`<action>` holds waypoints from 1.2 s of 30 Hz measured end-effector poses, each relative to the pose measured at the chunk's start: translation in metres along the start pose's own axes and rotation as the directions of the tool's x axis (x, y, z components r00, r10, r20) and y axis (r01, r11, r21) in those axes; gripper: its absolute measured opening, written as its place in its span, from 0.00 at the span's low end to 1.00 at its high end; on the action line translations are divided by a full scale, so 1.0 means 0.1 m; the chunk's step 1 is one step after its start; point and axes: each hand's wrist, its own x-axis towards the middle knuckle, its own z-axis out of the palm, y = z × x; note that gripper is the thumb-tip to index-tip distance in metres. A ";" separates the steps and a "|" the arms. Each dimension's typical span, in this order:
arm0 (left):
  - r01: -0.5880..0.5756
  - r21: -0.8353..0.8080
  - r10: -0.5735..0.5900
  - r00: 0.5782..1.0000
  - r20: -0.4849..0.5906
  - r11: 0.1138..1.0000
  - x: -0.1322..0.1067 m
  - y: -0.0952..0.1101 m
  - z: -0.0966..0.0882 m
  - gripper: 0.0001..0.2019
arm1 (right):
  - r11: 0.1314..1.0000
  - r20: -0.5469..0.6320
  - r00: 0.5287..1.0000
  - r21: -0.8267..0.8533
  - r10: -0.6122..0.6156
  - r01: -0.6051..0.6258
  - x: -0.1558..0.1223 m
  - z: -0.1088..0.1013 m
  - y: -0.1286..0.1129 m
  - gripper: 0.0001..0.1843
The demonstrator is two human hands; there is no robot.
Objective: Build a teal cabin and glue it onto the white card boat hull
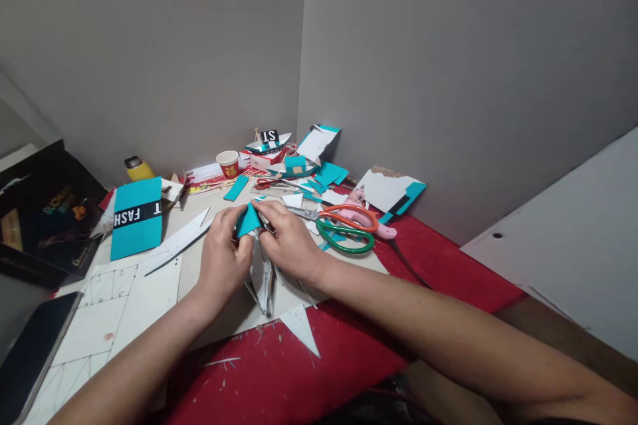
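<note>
My left hand [222, 254] and my right hand [289, 239] are closed from both sides around a small cardboard boat [262, 272]. Its white, pointed end runs down toward me, over the front part of the work board. A folded teal card piece [248, 221] sits on top, between my fingertips and thumbs. The far part of the boat is hidden behind my fingers. Large scissors [349, 229] with one orange and one green handle lie just right of my right hand. A long white cardboard strip [179, 239] lies left of my left hand.
Two finished-looking model boats [269, 141], a paper cup [228, 165], red scissors [266, 182] and teal scraps [331, 174] crowd the back. A pink glue gun [383, 231] lies right. A teal card [137, 219], drawn sheet [100, 319] and dark tablet-like slab [34, 352] lie left.
</note>
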 end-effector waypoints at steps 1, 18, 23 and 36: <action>0.014 -0.023 -0.014 1.000 0.004 1.000 -0.01 0.00 0.01 0.23 | 1.000 -0.002 1.000 0.010 0.005 -0.005 0.00 0.00 0.00 0.30; 0.547 -0.286 -0.322 0.758 0.567 0.786 -0.04 -0.16 -0.38 0.28 | 0.902 0.481 0.856 0.261 0.188 -0.345 -0.03 -0.30 -0.04 0.40; 0.414 -0.169 -0.281 0.815 0.506 0.895 -0.07 -0.21 -0.34 0.28 | 0.976 0.459 0.888 0.182 0.027 -0.123 0.00 -0.30 0.12 0.38; 0.107 -0.003 -0.094 0.887 0.451 0.994 -0.13 -0.45 -0.27 0.29 | 0.987 0.498 0.853 0.033 -0.155 0.160 0.04 -0.25 0.23 0.38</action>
